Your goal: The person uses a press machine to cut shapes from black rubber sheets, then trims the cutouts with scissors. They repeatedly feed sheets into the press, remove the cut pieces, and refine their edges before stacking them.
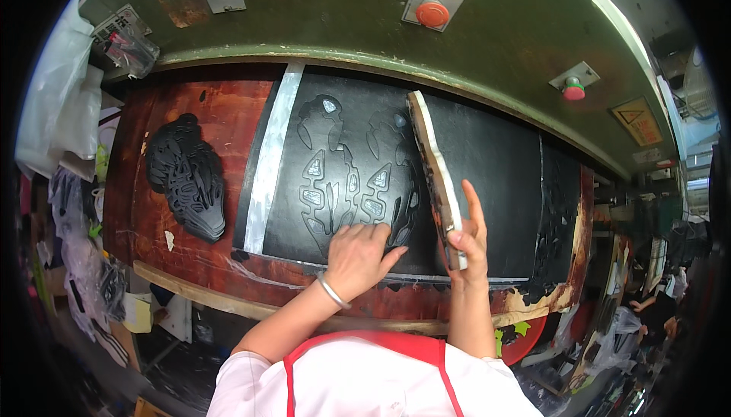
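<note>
Nearest, at the lower edge, a white shirt with red apron straps, and two bare forearms going up from it to the bench. Left hand, with a thin bracelet at the wrist, laid palm down on the near edge of the black rubber sheet, fingers bent and pressed on the cut sole shapes; nothing gripped inside, only touching. Right hand just to the right, closed around the near end of a long cutting die, standing on its edge on the sheet; thumb on the near side, index finger stretched up along the right side, the die running far and slightly left from the fingers, right beside the sole shapes. Further left, on the worn red-brown bench top, a stack of black cut sole pieces, well apart from both hands. Between stack and sole shapes, a pale silver strip. Far behind, the green machine head with a red button and a second red button more to the right.
</note>
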A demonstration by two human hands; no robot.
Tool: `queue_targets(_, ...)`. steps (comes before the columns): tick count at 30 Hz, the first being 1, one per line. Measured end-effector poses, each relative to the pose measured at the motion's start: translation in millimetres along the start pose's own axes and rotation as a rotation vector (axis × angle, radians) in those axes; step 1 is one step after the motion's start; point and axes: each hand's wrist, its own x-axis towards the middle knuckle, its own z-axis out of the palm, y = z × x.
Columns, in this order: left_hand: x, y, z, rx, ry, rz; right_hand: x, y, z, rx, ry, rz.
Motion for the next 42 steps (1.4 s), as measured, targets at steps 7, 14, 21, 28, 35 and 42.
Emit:
queue_targets(7,-14.5,-19.2,7.2,-0.104,-0.043,0.142,-15.5,0.1,-27.1,-1.148,0.151,-0.399)
queue_targets(14,7.8,-19.3,11.3,-0.134,0.046,0.108,3.5,21.7,-36.0,-1.393,0.153,-0.51)
queue_targets(21,32.5,-35.8,-3.9,-0.204,0.076,0.107,51.1,8.5,-57.3,-1.024,0.211,-0.49)
queue_targets(28,36.1,-58.0,-10.1,-0.004,0.039,0.088,143.4,-74.7,-81.7,-1.197,0.604,-0.845)
queue_targets(35,98.1,-86.8,21.2,0.074,0.094,0.066,223.4,-129.7,-56.5,-1.51,0.782,-1.116)
queue_targets(42,128.9,-98.7,17.8,0.102,0.094,-0.023,216.5,-109.3,-76.9,-1.442,0.753,-1.03)
